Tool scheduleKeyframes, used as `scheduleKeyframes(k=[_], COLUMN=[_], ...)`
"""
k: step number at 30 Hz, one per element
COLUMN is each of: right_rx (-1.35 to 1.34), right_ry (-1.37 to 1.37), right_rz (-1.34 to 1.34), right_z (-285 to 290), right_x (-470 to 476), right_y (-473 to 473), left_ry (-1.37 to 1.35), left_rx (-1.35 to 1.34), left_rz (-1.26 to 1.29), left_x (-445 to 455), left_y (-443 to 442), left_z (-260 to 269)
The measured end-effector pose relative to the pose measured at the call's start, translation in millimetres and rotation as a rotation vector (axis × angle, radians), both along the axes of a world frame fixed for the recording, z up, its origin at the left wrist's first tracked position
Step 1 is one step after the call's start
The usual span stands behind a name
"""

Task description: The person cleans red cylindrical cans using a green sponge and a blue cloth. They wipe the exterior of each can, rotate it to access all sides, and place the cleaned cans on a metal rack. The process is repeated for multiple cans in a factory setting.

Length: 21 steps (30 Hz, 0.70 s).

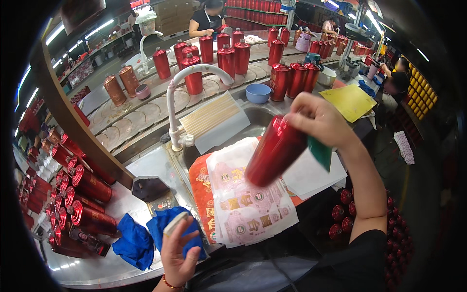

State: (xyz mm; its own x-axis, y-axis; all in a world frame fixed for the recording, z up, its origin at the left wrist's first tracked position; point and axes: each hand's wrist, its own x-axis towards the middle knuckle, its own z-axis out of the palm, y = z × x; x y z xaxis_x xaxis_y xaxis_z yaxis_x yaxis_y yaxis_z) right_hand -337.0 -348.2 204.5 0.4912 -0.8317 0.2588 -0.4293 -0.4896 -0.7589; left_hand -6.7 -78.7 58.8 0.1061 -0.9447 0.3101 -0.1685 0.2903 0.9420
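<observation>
My right hand (321, 118) grips a shiny red bottle (275, 153) by its top end, with the body slanting down to the left. The bottle hangs over a stack of printed decal sheets (251, 215) and is slightly blurred. Just below this hand is a green flat piece (321, 153); whether the hand holds it, I cannot tell. My left hand (178, 252) is raised with fingers apart, one of them covered by a pale wrap (176, 223). Behind it lies a blue cloth (182, 231), with another blue cloth (134, 241) to its left.
A white faucet (173, 106) arches over a metal sink (257, 111), partly covered by a striped sheet (211, 115). A blue bowl (258, 93) stands behind it. Red bottles (91, 182) lie piled at left; others stand on the conveyor (153, 106). A person (208, 22) works beyond.
</observation>
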Motion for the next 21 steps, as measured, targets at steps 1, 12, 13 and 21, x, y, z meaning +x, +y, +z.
scheduleKeyframes(k=[1, 12, 13, 21], right_rx=[-0.145, -0.462, -0.45, -0.477], right_ry=[0.155, 0.622, 0.613, 0.605], right_rz=[-0.161, -0.899, -0.9, -0.806], right_z=[1, -73, -79, -91], right_x=[-13, -111, -109, -111], right_y=[-18, -260, -270, -313], left_ry=[-0.027, -0.07, -0.071, -0.078], left_rx=[0.022, 0.074, 0.076, 0.12], left_rz=[0.056, 0.356, 0.375, 0.389], left_x=[2, 44, 48, 50], left_y=[0, 27, 30, 26], left_z=[5, -18, -20, -19])
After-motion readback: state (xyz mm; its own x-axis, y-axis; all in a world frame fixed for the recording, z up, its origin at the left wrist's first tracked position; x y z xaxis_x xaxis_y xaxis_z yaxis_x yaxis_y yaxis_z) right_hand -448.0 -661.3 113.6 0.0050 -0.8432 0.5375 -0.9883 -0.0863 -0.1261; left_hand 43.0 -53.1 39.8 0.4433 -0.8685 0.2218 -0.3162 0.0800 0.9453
